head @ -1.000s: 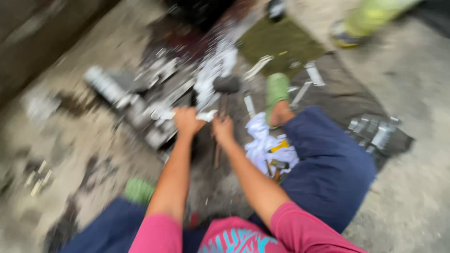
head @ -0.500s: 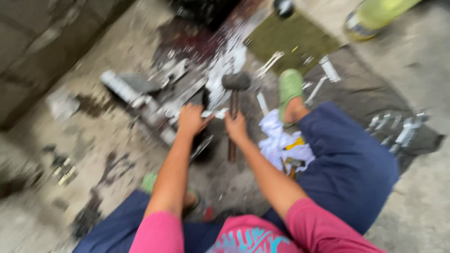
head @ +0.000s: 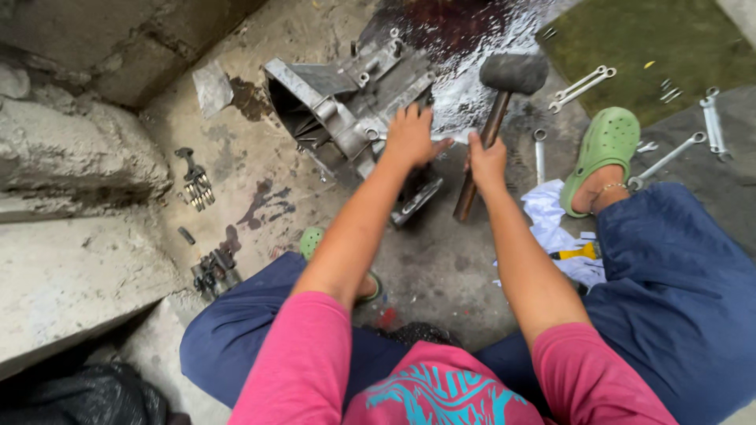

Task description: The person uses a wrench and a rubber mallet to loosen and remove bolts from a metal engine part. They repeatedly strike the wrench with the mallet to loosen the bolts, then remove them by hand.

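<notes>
oil-stained concrete floor (head: 260, 165) runs up to rough stone blocks on the left, and a person sits low on it with knees apart. a grey cast-metal housing (head: 346, 102) lies on the floor just ahead, its open side turned toward the wall. the left hand (head: 411, 135) rests on the housing's near edge, fingers curled over it and pressing down. the right hand (head: 487, 161) is closed around the wooden handle of a black rubber mallet (head: 513, 72), gripping near mid-handle with the head raised beside the casting. to strike well, i judge, the left fingers should stay off the line of the blow, the casting held firm, and the blows kept square and light. wrenches (head: 584, 83) lie scattered to the right, near a green clog (head: 605, 149) and a white rag (head: 555, 228).
</notes>
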`<action>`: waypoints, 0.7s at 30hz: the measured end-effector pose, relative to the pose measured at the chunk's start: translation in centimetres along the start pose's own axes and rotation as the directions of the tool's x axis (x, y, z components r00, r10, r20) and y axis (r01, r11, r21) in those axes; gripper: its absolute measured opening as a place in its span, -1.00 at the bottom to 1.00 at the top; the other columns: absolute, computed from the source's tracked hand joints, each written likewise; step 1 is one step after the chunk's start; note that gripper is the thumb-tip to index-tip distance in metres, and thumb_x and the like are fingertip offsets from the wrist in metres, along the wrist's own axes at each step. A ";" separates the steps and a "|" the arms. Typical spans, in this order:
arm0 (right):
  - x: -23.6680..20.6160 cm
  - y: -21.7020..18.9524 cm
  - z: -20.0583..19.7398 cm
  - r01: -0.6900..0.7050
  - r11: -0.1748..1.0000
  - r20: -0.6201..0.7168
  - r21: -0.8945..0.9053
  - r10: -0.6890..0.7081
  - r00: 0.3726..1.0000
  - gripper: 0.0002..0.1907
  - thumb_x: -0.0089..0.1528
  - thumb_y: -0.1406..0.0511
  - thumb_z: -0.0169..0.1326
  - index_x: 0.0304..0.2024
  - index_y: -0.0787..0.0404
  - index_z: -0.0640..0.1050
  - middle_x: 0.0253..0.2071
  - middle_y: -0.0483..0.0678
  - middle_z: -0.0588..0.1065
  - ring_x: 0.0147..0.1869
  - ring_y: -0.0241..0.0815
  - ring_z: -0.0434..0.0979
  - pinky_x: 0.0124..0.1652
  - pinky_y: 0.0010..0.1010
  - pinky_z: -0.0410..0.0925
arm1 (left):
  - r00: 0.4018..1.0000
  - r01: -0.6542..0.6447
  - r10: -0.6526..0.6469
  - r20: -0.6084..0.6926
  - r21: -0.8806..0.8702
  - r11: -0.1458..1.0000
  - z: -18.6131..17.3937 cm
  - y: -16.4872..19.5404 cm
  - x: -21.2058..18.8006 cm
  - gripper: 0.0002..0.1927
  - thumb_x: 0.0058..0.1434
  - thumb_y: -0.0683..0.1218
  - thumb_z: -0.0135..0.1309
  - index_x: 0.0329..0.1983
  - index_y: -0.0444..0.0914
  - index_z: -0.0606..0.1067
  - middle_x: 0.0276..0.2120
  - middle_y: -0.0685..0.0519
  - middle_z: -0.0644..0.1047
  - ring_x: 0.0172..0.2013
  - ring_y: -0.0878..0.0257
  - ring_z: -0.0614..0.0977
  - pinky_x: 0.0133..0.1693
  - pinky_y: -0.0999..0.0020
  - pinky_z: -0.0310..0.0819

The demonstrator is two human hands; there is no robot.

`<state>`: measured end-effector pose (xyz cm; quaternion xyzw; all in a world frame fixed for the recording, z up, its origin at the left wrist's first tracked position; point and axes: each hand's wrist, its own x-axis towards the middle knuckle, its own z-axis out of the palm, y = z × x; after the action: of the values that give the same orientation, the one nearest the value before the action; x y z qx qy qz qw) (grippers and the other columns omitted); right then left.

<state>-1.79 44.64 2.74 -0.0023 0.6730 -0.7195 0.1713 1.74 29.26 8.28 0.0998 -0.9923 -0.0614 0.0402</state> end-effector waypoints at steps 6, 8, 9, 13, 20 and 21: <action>3.6 -1.2 0.7 0.050 0.991 0.106 -0.128 -0.037 0.994 -0.70 0.41 0.22 0.19 -0.29 0.22 0.39 -0.55 -0.13 0.42 -0.59 -0.31 0.43 -0.56 -0.41 0.33 | 0.995 0.064 -0.064 0.078 0.007 0.998 -8.6 -12.3 2.9 -0.50 0.35 0.28 0.07 0.00 -0.23 0.52 0.03 -0.12 0.54 0.11 -0.12 0.46 0.04 -0.10 0.32; 4.6 -1.6 0.7 -0.019 0.995 0.160 -0.094 0.034 0.986 -0.74 0.40 0.23 0.17 -0.26 0.20 0.40 -0.56 -0.14 0.40 -0.60 -0.31 0.38 -0.57 -0.41 0.29 | 0.993 0.114 -0.116 0.033 0.057 0.992 -10.2 -16.3 1.1 -0.47 0.37 0.28 0.08 -0.03 -0.28 0.53 -0.02 -0.20 0.53 0.06 -0.18 0.45 0.03 -0.08 0.28; 5.1 -1.8 0.7 -0.041 0.997 0.178 -0.068 0.052 0.983 -0.76 0.39 0.24 0.16 -0.25 0.20 0.40 -0.57 -0.15 0.39 -0.61 -0.31 0.36 -0.58 -0.41 0.28 | 0.994 0.110 -0.109 -0.023 0.056 0.992 -10.3 -17.2 0.2 -0.45 0.34 0.30 0.12 -0.07 -0.30 0.54 -0.05 -0.23 0.51 0.02 -0.20 0.44 0.05 -0.06 0.25; 6.7 -1.5 0.3 0.005 0.992 0.170 -0.130 0.017 0.985 -0.75 0.39 0.25 0.18 -0.24 0.22 0.40 -0.56 -0.14 0.40 -0.61 -0.30 0.39 -0.58 -0.40 0.27 | 0.988 0.122 -0.120 -0.098 0.011 0.992 -8.3 -18.0 -2.5 -0.52 0.30 0.21 0.15 -0.10 -0.31 0.53 -0.06 -0.17 0.52 0.05 -0.18 0.44 0.12 -0.04 0.23; 7.1 -0.5 0.8 0.028 0.998 0.242 -0.061 -0.012 0.970 -0.76 0.41 0.24 0.17 -0.23 0.21 0.42 -0.54 -0.14 0.41 -0.60 -0.30 0.40 -0.57 -0.39 0.29 | 0.971 0.202 -0.198 -0.134 0.018 0.979 -7.1 -19.6 -2.8 -0.56 0.25 0.23 0.20 -0.18 -0.24 0.59 -0.10 -0.13 0.54 0.03 -0.17 0.44 0.09 -0.06 0.21; 7.1 -0.2 0.9 0.010 1.000 0.250 -0.015 -0.005 0.968 -0.76 0.42 0.24 0.16 -0.22 0.21 0.41 -0.54 -0.14 0.40 -0.60 -0.29 0.38 -0.57 -0.39 0.27 | 0.969 0.224 -0.221 -0.107 0.016 0.974 -7.1 -19.9 -2.8 -0.57 0.29 0.24 0.19 -0.17 -0.23 0.60 -0.09 -0.13 0.54 0.04 -0.17 0.44 0.10 -0.06 0.21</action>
<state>-8.31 42.03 1.44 -0.0970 0.6519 -0.7086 0.2521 8.99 9.63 12.57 0.2140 -0.9721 -0.0464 0.0837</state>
